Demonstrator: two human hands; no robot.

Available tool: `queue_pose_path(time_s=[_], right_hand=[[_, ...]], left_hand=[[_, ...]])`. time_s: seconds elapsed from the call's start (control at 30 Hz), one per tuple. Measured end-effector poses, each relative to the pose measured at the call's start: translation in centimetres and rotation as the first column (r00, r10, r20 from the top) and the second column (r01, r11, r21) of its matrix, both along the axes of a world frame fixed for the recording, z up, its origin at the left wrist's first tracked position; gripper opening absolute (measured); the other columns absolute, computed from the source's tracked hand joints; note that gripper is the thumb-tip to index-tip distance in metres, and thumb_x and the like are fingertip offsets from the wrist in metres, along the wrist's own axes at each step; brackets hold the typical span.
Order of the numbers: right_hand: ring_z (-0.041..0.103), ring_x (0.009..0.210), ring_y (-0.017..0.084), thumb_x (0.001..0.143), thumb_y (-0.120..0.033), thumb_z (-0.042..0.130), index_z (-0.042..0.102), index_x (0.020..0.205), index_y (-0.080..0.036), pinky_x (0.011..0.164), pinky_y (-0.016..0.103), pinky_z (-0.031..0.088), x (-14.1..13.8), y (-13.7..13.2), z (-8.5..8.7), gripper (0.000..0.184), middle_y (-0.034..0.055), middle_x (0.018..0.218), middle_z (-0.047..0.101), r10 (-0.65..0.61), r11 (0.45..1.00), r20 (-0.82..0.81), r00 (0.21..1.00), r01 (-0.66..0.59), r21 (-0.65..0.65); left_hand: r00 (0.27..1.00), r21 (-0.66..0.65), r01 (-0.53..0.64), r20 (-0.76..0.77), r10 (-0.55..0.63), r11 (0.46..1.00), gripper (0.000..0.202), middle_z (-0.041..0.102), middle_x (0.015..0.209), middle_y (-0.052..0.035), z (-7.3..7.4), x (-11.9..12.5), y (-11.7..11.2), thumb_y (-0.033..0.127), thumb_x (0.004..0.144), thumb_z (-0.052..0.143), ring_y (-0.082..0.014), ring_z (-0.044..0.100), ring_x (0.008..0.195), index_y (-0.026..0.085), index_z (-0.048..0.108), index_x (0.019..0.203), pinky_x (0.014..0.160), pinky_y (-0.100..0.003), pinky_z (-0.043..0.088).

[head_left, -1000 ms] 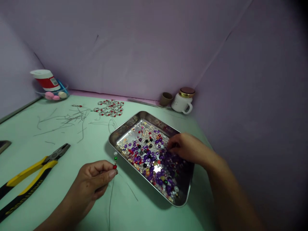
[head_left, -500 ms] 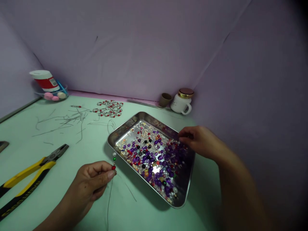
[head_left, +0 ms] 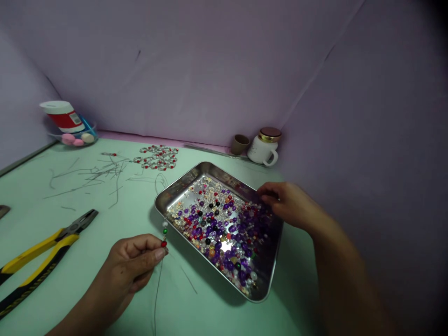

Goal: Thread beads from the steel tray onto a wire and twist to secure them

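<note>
Thin metal wire (head_left: 156,291) is pinched between thumb and forefinger of the left hand (head_left: 131,266), and 3 beads (head_left: 164,233), white, green and red, sit on it just above the fingertips. The right hand (head_left: 289,203) rests at the far edge of the steel tray (head_left: 182,184), fingers curled; I cannot tell if it grips a bead. Yellow pliers (head_left: 42,249) lie on the green table (head_left: 105,219) to the left.
</note>
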State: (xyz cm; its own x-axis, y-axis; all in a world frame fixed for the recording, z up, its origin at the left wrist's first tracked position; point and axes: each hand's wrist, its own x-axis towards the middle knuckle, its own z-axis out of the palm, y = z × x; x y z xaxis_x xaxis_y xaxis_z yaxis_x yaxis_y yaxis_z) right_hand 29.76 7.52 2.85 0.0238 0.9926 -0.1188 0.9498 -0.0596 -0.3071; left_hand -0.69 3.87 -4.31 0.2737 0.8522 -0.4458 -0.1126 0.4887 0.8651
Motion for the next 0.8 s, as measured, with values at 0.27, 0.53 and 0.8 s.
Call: queue_pose_path(time_s=[0.27, 0.53, 0.8], right_hand=[[0.056, 0.096, 0.019, 0.067, 0.000, 0.043, 0.059, 0.109, -0.020, 0.083, 0.026, 0.041, -4.3, -0.1, -2.0, 0.049, 0.0061, 0.109, 0.061, 0.329, 0.944, -0.071, 0.942, -0.328, 0.017], [0.049, 0.107, 0.019, 0.060, 0.005, 0.041, 0.060, 0.109, -0.024, 0.093, 0.031, 0.035, -3.8, -0.3, -2.4, 0.060, 0.0024, 0.122, 0.052, 0.450, 0.886, -0.041, 0.892, -0.452, -0.100], [0.053, 0.102, 0.021, 0.061, 0.005, 0.043, 0.063, 0.104, -0.024, 0.086, 0.029, 0.040, -4.2, -0.5, -1.5, 0.055, 0.0036, 0.114, 0.058, 0.400, 0.902, -0.009, 0.916, -0.395, -0.171]], left_hand=[[1.000, 0.007, -0.006, -0.009, 0.006, 1.000, 0.021, 0.032, 0.043, 0.0086, 0.2, 0.0, 0.0, 0.033, 0.060, 0.071, 0.0003, 0.016, 0.035, 0.014, 0.062, 0.060, 0.033, -0.015, 0.010], [1.000, 0.009, -0.007, 0.005, 0.007, 1.000, 0.021, 0.033, 0.042, 0.0087, 0.2, 0.0, -0.1, 0.033, 0.059, 0.071, 0.0005, 0.017, 0.034, 0.015, 0.062, 0.059, 0.033, -0.015, 0.010], [1.000, 0.005, -0.002, 0.005, 0.002, 1.000, 0.020, 0.032, 0.041, 0.0091, 0.3, 0.0, -0.1, 0.033, 0.059, 0.071, 0.0007, 0.017, 0.034, 0.015, 0.063, 0.060, 0.033, -0.015, 0.009]])
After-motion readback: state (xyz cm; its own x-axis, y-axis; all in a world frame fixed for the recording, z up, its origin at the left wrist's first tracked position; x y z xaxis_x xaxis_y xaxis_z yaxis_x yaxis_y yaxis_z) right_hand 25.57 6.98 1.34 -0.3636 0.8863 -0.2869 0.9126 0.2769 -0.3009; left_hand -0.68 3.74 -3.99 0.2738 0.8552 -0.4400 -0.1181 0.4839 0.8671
